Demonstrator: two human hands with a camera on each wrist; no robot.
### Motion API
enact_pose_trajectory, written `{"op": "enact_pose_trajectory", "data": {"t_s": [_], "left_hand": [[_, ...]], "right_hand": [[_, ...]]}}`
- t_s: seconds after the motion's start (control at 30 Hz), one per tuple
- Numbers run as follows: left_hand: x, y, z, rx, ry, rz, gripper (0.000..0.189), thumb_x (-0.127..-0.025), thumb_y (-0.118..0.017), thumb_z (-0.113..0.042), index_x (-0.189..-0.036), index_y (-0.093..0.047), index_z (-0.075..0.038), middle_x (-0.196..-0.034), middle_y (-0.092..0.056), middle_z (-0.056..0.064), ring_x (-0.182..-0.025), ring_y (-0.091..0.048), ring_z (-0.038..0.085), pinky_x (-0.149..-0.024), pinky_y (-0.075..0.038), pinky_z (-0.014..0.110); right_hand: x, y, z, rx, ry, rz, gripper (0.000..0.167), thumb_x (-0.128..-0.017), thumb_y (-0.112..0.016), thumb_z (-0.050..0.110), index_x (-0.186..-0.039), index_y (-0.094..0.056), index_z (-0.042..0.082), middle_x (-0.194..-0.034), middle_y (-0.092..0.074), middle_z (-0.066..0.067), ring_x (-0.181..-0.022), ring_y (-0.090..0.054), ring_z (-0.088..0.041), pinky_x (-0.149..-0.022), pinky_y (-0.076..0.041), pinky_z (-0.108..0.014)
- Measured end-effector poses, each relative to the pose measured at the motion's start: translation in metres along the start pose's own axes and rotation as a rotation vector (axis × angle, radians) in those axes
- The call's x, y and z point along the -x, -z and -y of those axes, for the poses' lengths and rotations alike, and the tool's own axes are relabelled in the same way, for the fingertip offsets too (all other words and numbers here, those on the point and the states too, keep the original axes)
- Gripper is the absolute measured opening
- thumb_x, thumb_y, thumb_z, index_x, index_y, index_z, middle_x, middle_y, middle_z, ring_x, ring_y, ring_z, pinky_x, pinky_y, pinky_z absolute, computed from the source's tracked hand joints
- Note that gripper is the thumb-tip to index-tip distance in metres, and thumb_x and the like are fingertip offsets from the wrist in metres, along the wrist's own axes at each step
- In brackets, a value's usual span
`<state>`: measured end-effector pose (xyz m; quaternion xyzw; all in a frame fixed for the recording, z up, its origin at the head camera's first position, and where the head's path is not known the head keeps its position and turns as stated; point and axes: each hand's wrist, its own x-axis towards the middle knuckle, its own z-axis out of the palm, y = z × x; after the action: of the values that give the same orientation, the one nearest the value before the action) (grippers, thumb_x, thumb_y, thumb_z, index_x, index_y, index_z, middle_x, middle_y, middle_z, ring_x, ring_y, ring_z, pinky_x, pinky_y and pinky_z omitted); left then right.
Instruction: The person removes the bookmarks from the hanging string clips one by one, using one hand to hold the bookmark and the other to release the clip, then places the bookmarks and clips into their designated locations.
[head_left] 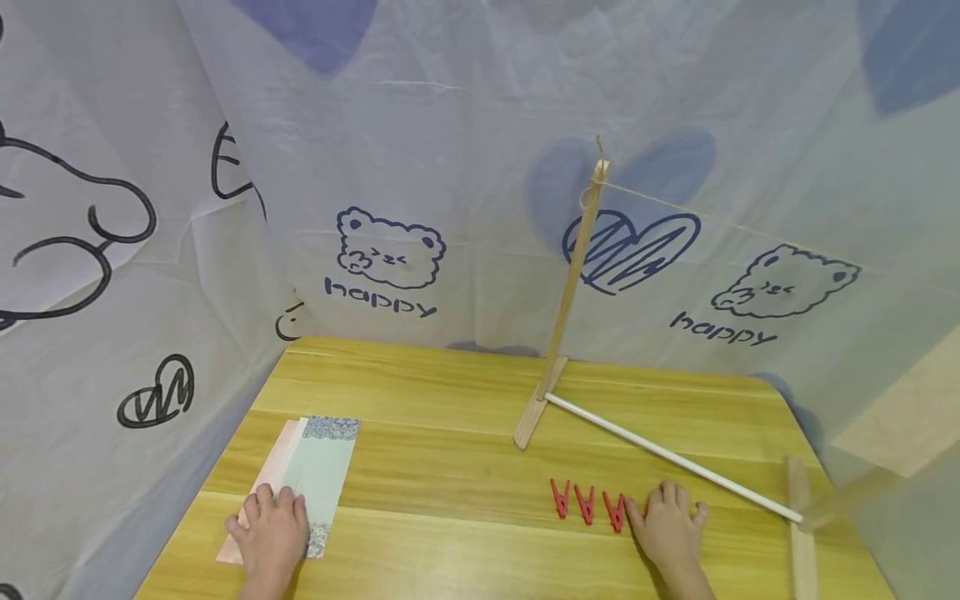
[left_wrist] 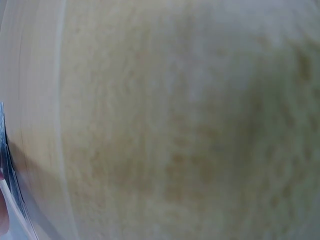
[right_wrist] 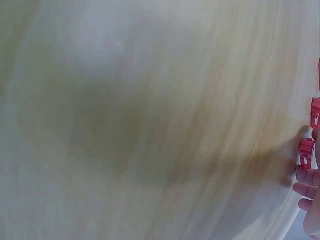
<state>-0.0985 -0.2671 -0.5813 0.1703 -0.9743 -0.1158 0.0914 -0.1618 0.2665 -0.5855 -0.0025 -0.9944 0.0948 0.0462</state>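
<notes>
In the head view my left hand (head_left: 272, 532) rests palm down on a small overlapping stack at the table's left. Its top piece is a pale green sheet (head_left: 324, 471) with blue patterned bands at both ends; white and pink edges (head_left: 264, 467) show beneath. Whether these are paper or cloth I cannot tell. My right hand (head_left: 670, 529) lies on the table with fingers spread, its thumb beside the rightmost red clothespin (head_left: 615, 512). Two more red clothespins, a middle one (head_left: 586, 505) and a left one (head_left: 560, 498), lie in the same row. The right wrist view catches a red clothespin (right_wrist: 307, 153) by the fingertips.
A wooden post (head_left: 573, 275) stands on a flat foot behind the clothespins. String (head_left: 712, 217) runs from its top to the right. A white rod (head_left: 675, 458) joins it to a second wooden foot (head_left: 801, 533) at right. Printed cloth (head_left: 480, 167) hangs behind the wooden table (head_left: 435, 483).
</notes>
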Motion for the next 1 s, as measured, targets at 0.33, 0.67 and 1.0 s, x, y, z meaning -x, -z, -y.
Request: {"op": "enact_pose_trajectory", "data": {"t_s": [0.33, 0.67, 1.0], "left_hand": [[-0.0005, -0.0016, 0.0014, -0.019, -0.029, -0.010, 0.025, -0.094, -0.041, -0.021, -0.094, -0.051, 0.002, -0.102, -0.036, 0.024, -0.104, -0.029, 0.044, -0.084, -0.018, 0.065], [-0.0004, -0.0012, 0.0022, -0.037, -0.026, 0.012, 0.024, -0.094, -0.042, -0.021, -0.093, -0.051, 0.001, -0.101, -0.036, 0.024, -0.104, -0.029, 0.044, -0.084, -0.018, 0.064], [-0.0007, -0.0010, 0.0022, -0.033, -0.026, 0.002, 0.022, -0.093, -0.044, -0.021, -0.091, -0.050, 0.001, -0.101, -0.035, 0.023, -0.103, -0.029, 0.043, -0.083, -0.018, 0.064]], "right_hand": [[0.0010, 0.0007, 0.0010, -0.004, -0.006, -0.002, 0.059, -0.090, -0.048, 0.047, -0.100, -0.055, -0.011, -0.114, -0.044, -0.023, -0.114, -0.032, -0.039, -0.090, -0.013, -0.062], [0.0011, 0.0012, 0.0008, -0.009, -0.019, 0.044, 0.058, -0.091, -0.044, 0.049, -0.097, -0.055, -0.009, -0.115, -0.042, -0.022, -0.115, -0.030, -0.039, -0.090, -0.012, -0.062], [0.0013, 0.0020, 0.0020, -0.019, -0.049, 0.052, 0.059, -0.091, -0.043, 0.051, -0.093, -0.055, -0.007, -0.117, -0.042, -0.023, -0.116, -0.029, -0.039, -0.090, -0.012, -0.063]]}}
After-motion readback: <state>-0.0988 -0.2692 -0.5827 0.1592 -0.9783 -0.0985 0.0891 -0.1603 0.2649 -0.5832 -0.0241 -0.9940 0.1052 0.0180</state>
